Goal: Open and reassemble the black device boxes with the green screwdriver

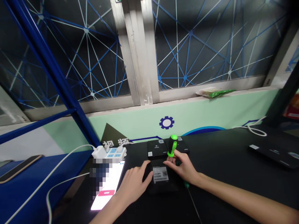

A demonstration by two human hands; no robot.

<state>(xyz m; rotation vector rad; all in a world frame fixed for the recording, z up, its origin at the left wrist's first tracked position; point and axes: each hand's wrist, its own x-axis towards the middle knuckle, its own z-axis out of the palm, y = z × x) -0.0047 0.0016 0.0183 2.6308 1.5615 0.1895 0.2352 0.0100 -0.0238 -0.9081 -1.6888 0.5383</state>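
Note:
A small black box [163, 182] with a white label on top lies on the black table [229, 161]. My left hand [133, 183] rests against the box's left side, fingers curled round its edge and thumb on top. My right hand [184, 168] pinches the shaft of a green-and-black screwdriver [172, 145], held upright with its tip down on the box's far right corner. Behind it lie two more flat black boxes [157, 148].
A lit phone [109, 186] lies left of the box, with a white power strip [111, 152] and cables behind it. Another screwdriver [190, 194] lies under my right wrist. A black flat device [273, 152] sits far right. A blue frame post [56, 77] stands at left.

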